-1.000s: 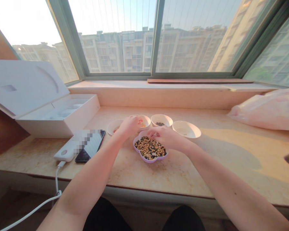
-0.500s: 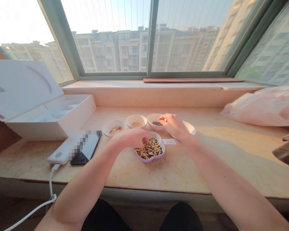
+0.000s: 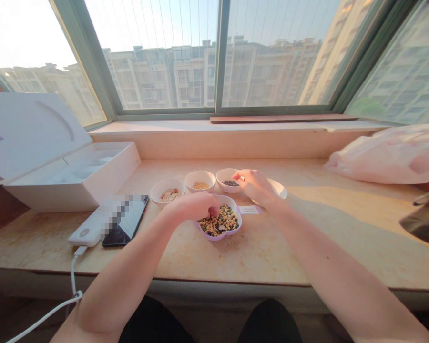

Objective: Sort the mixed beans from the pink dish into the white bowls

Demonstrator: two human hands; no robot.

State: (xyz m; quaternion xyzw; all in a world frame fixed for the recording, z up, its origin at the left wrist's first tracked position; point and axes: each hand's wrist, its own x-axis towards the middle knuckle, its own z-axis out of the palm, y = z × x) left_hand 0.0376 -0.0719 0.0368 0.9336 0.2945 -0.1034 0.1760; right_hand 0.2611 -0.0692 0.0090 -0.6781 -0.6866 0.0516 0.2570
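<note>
head-worn view, looking down, counter [image 3: 271, 247] near

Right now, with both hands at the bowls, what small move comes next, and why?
Probably ease the right hand open over the white bowl of dark beans, since its fingertips look pinched right at that rim. The left hand is already down in the purple dish of mixed beans.

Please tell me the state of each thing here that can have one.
Box: open, lid up.
Power bank: cable plugged in.
Phone: flat, screen up.
Dish: holding mixed beans.
Left hand: fingers curled, in the dish.
Right hand: fingers bent, over the dark-bean bowl.
Left bowl: pale and red pieces.
Second bowl: yellow grains.
Rightmost bowl: partly hidden, contents unclear.
</note>
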